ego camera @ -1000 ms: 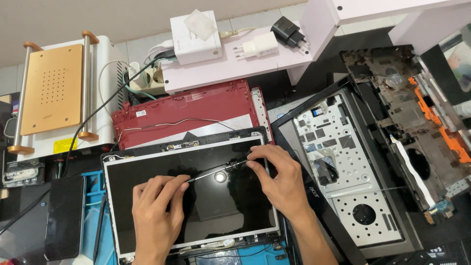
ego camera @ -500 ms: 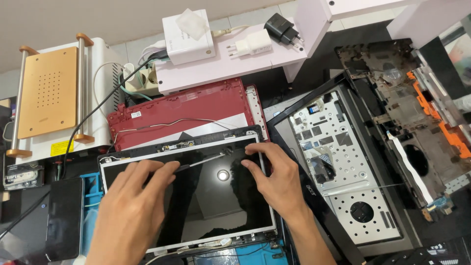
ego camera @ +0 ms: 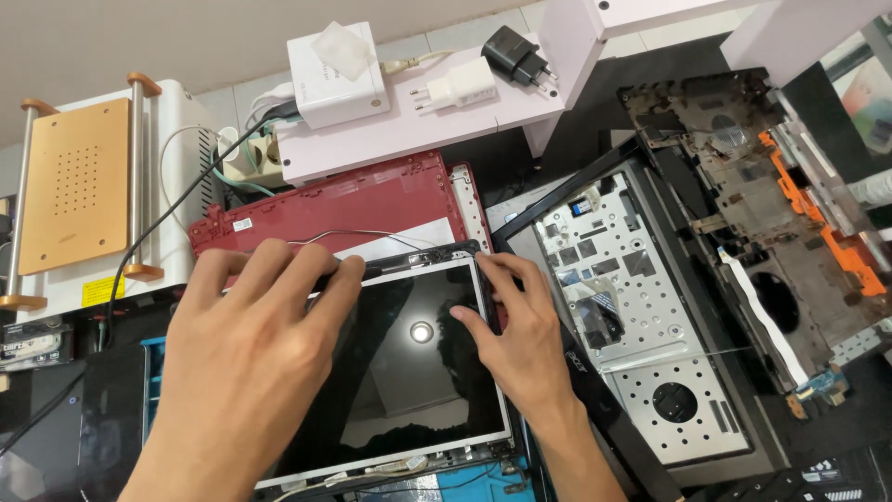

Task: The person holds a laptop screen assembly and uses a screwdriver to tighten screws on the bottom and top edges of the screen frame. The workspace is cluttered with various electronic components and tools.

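Note:
A bare laptop screen panel point(ego camera: 418, 372) with a glossy black face and white border lies flat in front of me. My left hand point(ego camera: 251, 363) rests over its left half, fingertips reaching the panel's top edge. My right hand point(ego camera: 516, 335) presses on the top right corner, fingers on the glass and edge. Just behind the panel sits a red laptop lid point(ego camera: 353, 209) with a thin grey cable point(ego camera: 372, 234) running across it.
A white and orange press machine point(ego camera: 84, 195) stands at the left. A pale shelf point(ego camera: 418, 107) carries a white box and plug adapters. To the right lie an opened laptop base point(ego camera: 641, 325) and a stripped chassis point(ego camera: 771, 204) with orange parts.
Both hands have slid up the panel toward its top edge; the left hand now covers more of the left half. The view has moved closer.

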